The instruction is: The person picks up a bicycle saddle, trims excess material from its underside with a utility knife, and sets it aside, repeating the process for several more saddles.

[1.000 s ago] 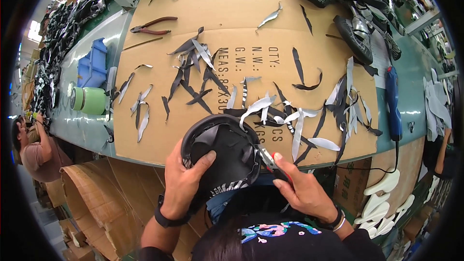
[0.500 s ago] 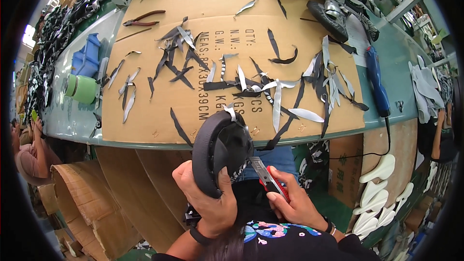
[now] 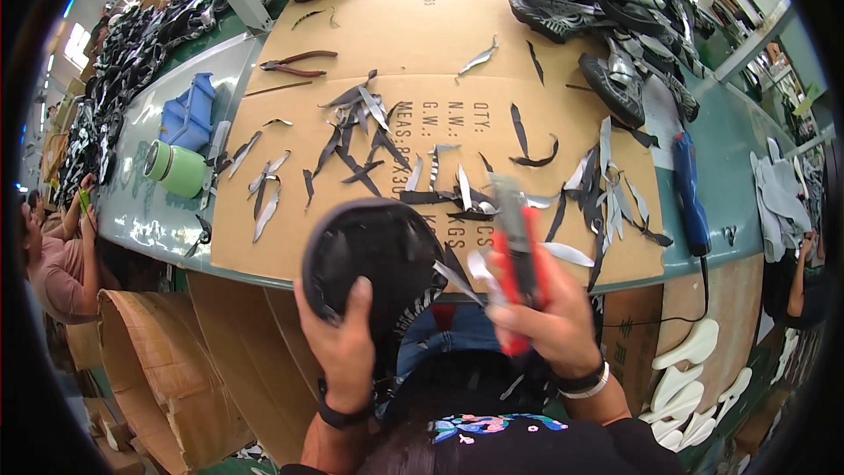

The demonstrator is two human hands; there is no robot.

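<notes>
My left hand [image 3: 338,343] grips a black padded piece [image 3: 374,255] that looks like a bicycle saddle, its hollow underside facing me and the thumb pressed inside the rim. In my right hand [image 3: 554,317] is a red and silver utility knife [image 3: 520,259], blurred by motion, its blade end pointing up and away from the saddle. A thin grey strip [image 3: 459,281] runs from the saddle's right edge toward my right fingers; whether they pinch it I cannot tell. Black and grey offcut strips [image 3: 352,127] lie scattered over the cardboard sheet [image 3: 440,44] on the table.
Red-handled pliers [image 3: 299,62], a blue bin [image 3: 187,114] and a green jar [image 3: 176,169] sit to the left. At right lie a corded blue tool [image 3: 690,193], a pile of black and silver pieces [image 3: 615,79] and white saddle-shaped shells [image 3: 690,347]. Another person [image 3: 66,251] works far left.
The saddle has moved left and turned so that its underside faces me more. My right hand has lifted the knife up and away from the saddle's edge.
</notes>
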